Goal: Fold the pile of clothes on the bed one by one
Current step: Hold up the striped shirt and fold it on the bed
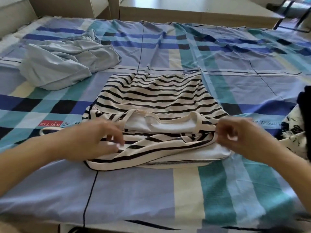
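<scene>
I read left hand (94, 140): fingers bent, tips on left edge of shirt (159, 95); blurred, so I can't tell pinch from touch. Right hand (235, 137): fingers curled, pinching shirt's right edge. Hands apart, shirt between. Black-and-white garment (292, 132) cut off at right. Shirt: cream, black stripes, mid-bed (151, 190), near part doubled over, collar and white inside showing.

Bed (134, 190): carries all the clothes.
Top (151, 91): mid-bed, its near part doubled back on itself.
Garment (67, 64): behind and left of the top, apart from it.
Pile (296, 132): at the right edge, near the top.
Left hand (94, 140): at the top's near left part.
Right hand (239, 137): pinching its near right edge.
</scene>
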Tool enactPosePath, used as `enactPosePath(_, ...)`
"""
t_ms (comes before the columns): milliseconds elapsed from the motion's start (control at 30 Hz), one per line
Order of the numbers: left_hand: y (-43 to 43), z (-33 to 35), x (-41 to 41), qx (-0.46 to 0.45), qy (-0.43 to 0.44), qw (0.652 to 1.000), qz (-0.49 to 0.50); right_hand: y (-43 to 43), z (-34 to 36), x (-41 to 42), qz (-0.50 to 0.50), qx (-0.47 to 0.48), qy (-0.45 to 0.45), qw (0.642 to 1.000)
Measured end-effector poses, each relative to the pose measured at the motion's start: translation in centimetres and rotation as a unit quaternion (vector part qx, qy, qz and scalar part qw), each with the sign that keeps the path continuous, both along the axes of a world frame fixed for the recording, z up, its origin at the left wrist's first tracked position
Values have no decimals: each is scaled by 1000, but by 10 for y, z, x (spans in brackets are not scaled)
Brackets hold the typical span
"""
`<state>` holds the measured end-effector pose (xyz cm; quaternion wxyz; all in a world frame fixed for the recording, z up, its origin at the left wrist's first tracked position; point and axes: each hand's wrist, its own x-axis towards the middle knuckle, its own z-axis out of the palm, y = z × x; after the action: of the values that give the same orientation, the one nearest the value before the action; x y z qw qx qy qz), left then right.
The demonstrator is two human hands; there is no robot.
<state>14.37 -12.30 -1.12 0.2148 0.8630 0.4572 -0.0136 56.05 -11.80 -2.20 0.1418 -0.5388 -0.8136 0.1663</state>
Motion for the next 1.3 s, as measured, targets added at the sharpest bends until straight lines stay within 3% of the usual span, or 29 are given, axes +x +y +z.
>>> enactPosePath(33, 7, -7, 2, 69, -21, 997, 16, 9, -1, -8, -24, 48, 22, 998)
enactPosePath(100, 22, -19, 6, 152, 2, 988, 41, 25, -9, -22, -39, 29, -39, 998)
enactPosePath(167, 24, -24, 17, 181, 10, 983, 35, 35, -25, -32, -21, -16, -130, 991)
enactPosePath(233, 16, -26, 36, 204, -25, 978, -27, 41, -34, -38, -28, 20, -130, 991)
enactPosePath(367, -7, -48, 78, 152, -19, 984, -91, 38, -25, -43, 29, 127, -103, 986)
enactPosePath(467, -10, -69, 83, 157, 3, 983, -92, 25, -26, -42, 116, 4, -122, 986)
enactPosePath(600, -7, -71, 86, 137, -55, 985, -85, 13, -34, -23, 116, -92, -154, 977)
enactPosePath(767, -4, -65, 88, 86, -88, 990, -75, 16, -43, -13, 8, 98, -184, 978)
enactPosePath(833, -2, -64, 87, 75, -84, 990, -85, 15, -45, -12, -22, 143, -119, 982)
enactPosePath(900, 0, -63, 86, 60, -72, 991, -93, 12, -44, -10, -43, 150, 12, 988)
enactPosePath(967, 1, -59, 85, 45, -54, 992, -101, 8, -38, -6, -48, 127, 153, 979)
enactPosePath(1033, 2, -56, 83, 25, -36, 993, -107, 3, -31, -2, -15, 100, 220, 970)
enactPosePath(1100, 4, -52, 83, 0, -14, 994, -109, -1, -27, 4, 32, 90, 156, 983)
enactPosePath(1167, 7, -47, 84, -23, -1, 994, -110, 2, -27, 13, 45, 72, -29, 996)
enactPosePath(1233, 8, -36, 83, -53, 21, 991, -119, 4, -25, 22, 7, 1, -216, 976)
enactPosePath(1267, 9, -29, 80, -72, 29, 990, -121, 3, -21, 27, -12, -48, -247, 968)
enactPosePath(1300, 13, -23, 76, -86, 23, 989, -116, 3, -17, 32, -10, -92, -212, 973)
